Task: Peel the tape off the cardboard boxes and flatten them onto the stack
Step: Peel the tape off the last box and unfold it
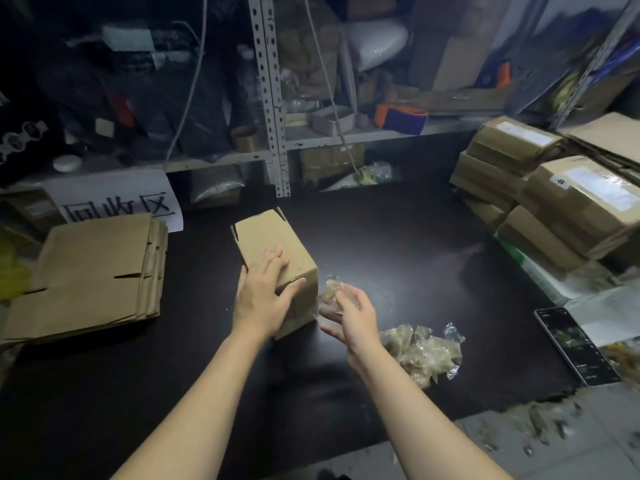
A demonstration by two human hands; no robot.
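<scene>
1. the cardboard box [277, 244] is plain brown corrugated board, oblong, with matte faces. it lies on the dark, smooth worktop [415, 254] near the middle, and the flaps at its far end are slightly open.
2. the stack [93, 271] of flattened boxes lies at the left of the worktop, well apart from the box. its layered edges are uneven and slots are cut into the top sheet.
3. the left hand [261, 299] rests on the near end of the box. its fingers lie straight and spread on the top face and the thumb reaches along the near edge.
4. the right hand [353, 320] is just beside the box's near right corner. it pinches a crumpled, glossy tape scrap [330, 291] at its fingertips while the lower fingers are loosely spread.
5. a tape pile [422, 351], clear, wrinkled and flecked with brown fibre, lies on the worktop to the right of the right wrist.
6. sealed boxes [554, 202] with shiny tape and white labels are heaped at the right. a phone [576, 344] lies flat in front of them.
</scene>
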